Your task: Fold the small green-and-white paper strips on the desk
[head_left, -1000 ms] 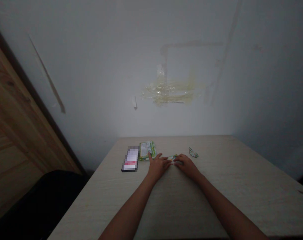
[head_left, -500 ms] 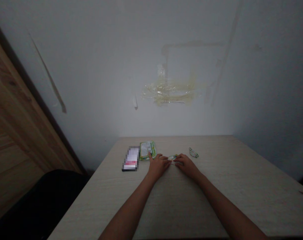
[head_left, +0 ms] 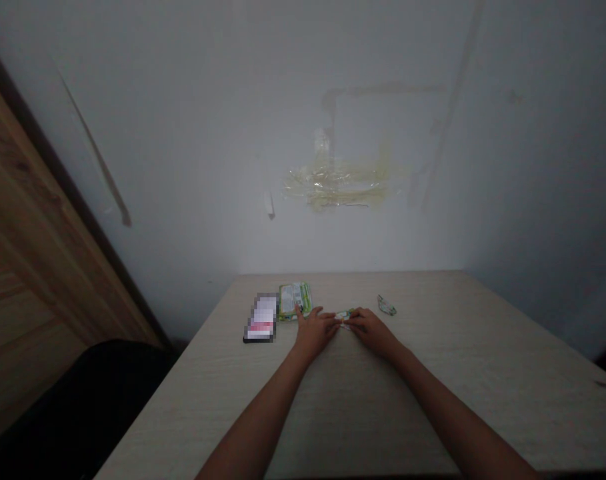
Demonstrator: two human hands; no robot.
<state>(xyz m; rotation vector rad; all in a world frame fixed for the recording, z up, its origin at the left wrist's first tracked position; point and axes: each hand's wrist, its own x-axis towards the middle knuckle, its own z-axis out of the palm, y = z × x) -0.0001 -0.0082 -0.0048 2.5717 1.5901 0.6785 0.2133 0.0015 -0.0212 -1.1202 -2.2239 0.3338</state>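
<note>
Fingers of the left hand are fanned, the thumb side turned toward a small printed piece. Fingers of the right hand are bent and bunched at the piece from the other side. Whether it is pinched or only pressed down by either hand cannot be told; the tips are small and dim.

The piece is held between the two sets of fingertips, low at the bench. It is reached by both hands, neither clearly nearer: left end met by left fingers, right end by right fingers. Its visible part is stretched side to side, hand to hand, tipped slightly away from the wearer at the right; both ends are partly covered, so the full outline is not shown.

Left of the piece and a bit beyond it, a green printed packet is laid flat. Its near edge is overlapped by the outermost left finger; contact is not certain. Farther left of the piece, a phone is placed beside the packet, screen blurred out. Right of the piece and slightly beyond, a narrow printed scrap is seen, slanted, near the right hand but apart from it.
</note>
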